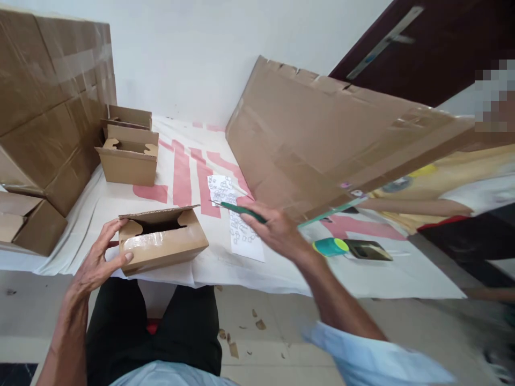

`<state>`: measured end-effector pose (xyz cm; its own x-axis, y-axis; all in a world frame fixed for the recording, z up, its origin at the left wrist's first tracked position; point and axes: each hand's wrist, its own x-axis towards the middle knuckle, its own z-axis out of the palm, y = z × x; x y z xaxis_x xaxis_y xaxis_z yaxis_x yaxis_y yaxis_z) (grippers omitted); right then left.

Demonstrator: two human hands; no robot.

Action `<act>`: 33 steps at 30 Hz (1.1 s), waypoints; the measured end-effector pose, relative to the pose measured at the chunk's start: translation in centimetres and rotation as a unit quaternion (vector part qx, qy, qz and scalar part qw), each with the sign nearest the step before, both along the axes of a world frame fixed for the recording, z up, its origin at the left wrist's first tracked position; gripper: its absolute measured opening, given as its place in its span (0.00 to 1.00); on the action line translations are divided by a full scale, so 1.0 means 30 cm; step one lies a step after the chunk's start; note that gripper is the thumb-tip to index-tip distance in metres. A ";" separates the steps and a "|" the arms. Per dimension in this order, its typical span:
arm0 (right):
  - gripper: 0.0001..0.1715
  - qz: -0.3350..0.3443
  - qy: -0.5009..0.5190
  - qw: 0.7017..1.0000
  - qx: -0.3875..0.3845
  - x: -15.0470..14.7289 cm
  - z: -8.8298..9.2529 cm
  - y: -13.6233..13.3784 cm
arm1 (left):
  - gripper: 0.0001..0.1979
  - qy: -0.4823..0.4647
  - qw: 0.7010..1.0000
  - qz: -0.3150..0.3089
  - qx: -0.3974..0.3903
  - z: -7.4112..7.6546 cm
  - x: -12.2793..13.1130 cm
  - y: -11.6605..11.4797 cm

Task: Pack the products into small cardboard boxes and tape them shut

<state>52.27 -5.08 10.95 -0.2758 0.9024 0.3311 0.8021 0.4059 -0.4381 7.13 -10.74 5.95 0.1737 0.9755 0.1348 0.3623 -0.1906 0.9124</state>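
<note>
My left hand (100, 257) grips the left end of a small cardboard box (173, 244), thumb on its front side and fingers at the far corner. The box's top is open, with a flap raised at the back and a shiny strip of clear tape on the front. In my right hand (277, 228) is a slim green-handled tool (241, 210) with a thin metal tip pointing left. Its exact kind is not clear. The tip is over a white paper sheet (219, 185) printed with small outlined shapes. A second such sheet (247, 249) lies partly under my right hand.
Open small boxes (131, 166) stand at the back left, beside stacked large cartons (52, 96). Another box (30, 222) sits at the left edge. A large cardboard panel (322, 139) leans behind. A teal cup-like object (330, 246) and a phone (368, 250) lie right, near another person's arm (418, 206).
</note>
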 end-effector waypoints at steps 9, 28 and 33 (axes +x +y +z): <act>0.21 -0.087 0.111 0.990 0.008 -0.185 -0.447 -0.074 | 0.48 0.035 0.999 -0.026 -0.016 0.045 -0.021 0.046; 0.13 0.083 0.116 0.984 0.105 -0.450 -0.149 -0.068 | 0.53 0.009 0.999 0.004 -0.033 0.077 -0.020 0.075; 0.15 0.076 0.134 0.974 0.166 -0.477 -0.164 -0.081 | 0.42 -0.026 0.998 0.061 -0.009 0.076 -0.019 0.083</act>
<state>37.96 -7.51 6.03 -0.2606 0.6893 0.6760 0.5968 0.6654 -0.4484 6.56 -8.24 8.22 0.0473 0.9914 0.1220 0.3338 -0.1308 0.9335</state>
